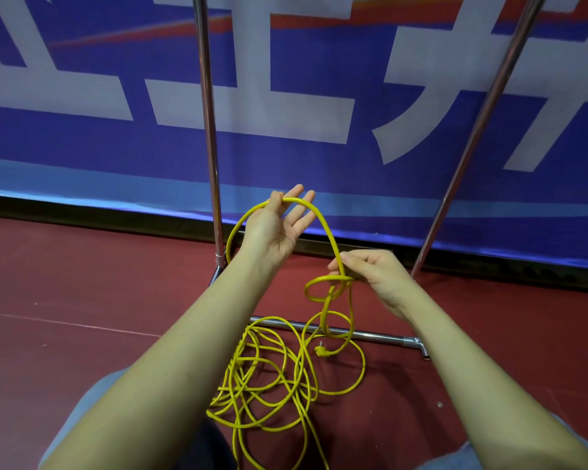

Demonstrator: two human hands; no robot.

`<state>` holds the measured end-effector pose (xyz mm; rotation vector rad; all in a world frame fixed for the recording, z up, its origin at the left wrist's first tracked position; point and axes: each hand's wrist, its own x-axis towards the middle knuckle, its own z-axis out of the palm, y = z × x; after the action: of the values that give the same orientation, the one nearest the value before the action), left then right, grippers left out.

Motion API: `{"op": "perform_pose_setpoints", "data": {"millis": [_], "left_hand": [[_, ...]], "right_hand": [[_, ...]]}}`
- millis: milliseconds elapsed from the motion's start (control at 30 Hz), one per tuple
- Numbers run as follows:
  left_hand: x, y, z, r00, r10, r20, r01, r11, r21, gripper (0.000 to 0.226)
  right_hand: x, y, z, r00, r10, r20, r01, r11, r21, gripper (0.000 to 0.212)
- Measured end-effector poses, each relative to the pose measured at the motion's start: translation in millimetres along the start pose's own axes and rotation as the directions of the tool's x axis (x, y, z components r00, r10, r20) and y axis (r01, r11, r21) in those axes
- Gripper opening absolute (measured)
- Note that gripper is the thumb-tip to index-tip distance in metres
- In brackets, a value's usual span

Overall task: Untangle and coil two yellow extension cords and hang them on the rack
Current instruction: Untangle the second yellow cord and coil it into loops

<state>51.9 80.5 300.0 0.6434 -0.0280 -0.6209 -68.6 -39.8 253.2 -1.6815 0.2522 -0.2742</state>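
A blue banner (82, 157) with big pale characters fills the upper half of the view, from nine o'clock round to three; its lettering is cut off by the frame on every side and cannot be read whole. Below it the dark red floor (65, 300) spreads across the lower half.

The metal rack (208, 130) stands against the banner: one upright at twelve o'clock, a second leaning off toward two o'clock, both running out of the top edge, so the hanging bar is out of sight. Its base bar lies on the floor just below centre, partly covered by cord.

The yellow extension cords (269, 378) lie in a loose tangle on the floor at six o'clock, between the forearms. Where one cord ends and the other begins cannot be made out, and the strands run off the bottom edge. A yellow plug (320, 351) rests just right of the heap.

From the pile a loop rises to the hands. The left hand (275, 225), near centre, is palm up with fingers spread and relaxed; the loop drapes over the fingers. The right hand (370, 269), at about four o'clock from it, pinches the strand between thumb and curled fingers, just above a small knotted loop hanging beneath. Its fingertips are hidden behind the knuckles.
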Motion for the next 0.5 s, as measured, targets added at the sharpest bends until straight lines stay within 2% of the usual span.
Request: {"op": "perform_pose_setpoints", "data": {"millis": [67,167,233,300,367,500], "left_hand": [[-0.1,-3.2,-0.6,0.999,-0.019,0.027,0.018,0.999,0.036,0.021],[-6.7,-17.4,-1.1,0.985,-0.089,0.144,0.049,0.965,0.259,0.004],[-9.3,-25.0,-0.6,0.979,-0.093,0.18,0.023,0.933,0.359,0.015],[-7.5,-24.6,-0.3,0.987,-0.049,0.155,-0.011,0.931,0.365,0.02],[-3.7,-20.9,-1.3,0.994,0.006,0.105,-0.042,0.939,0.342,0.023],[1.8,-13.3,-5.1,0.996,0.076,0.041,-0.084,0.952,0.294,0.023]], "right_hand": [[-0.2,-2.4,0.7,0.999,0.009,-0.035,-0.008,0.999,0.048,0.025],[-0.9,-3.8,-0.6,0.998,0.028,-0.053,-0.023,0.996,0.085,0.024],[-1.5,-4.3,-2.0,0.998,0.049,-0.046,-0.044,0.994,0.103,0.023],[-1.9,-3.9,-2.4,0.999,0.044,-0.01,-0.043,0.997,0.06,0.019],[-1.0,-0.5,-2.4,0.999,0.02,0.029,-0.018,0.998,-0.061,0.012],[0.9,4.9,-5.2,0.997,-0.011,-0.082,-0.005,0.981,-0.193,0.016]]}}
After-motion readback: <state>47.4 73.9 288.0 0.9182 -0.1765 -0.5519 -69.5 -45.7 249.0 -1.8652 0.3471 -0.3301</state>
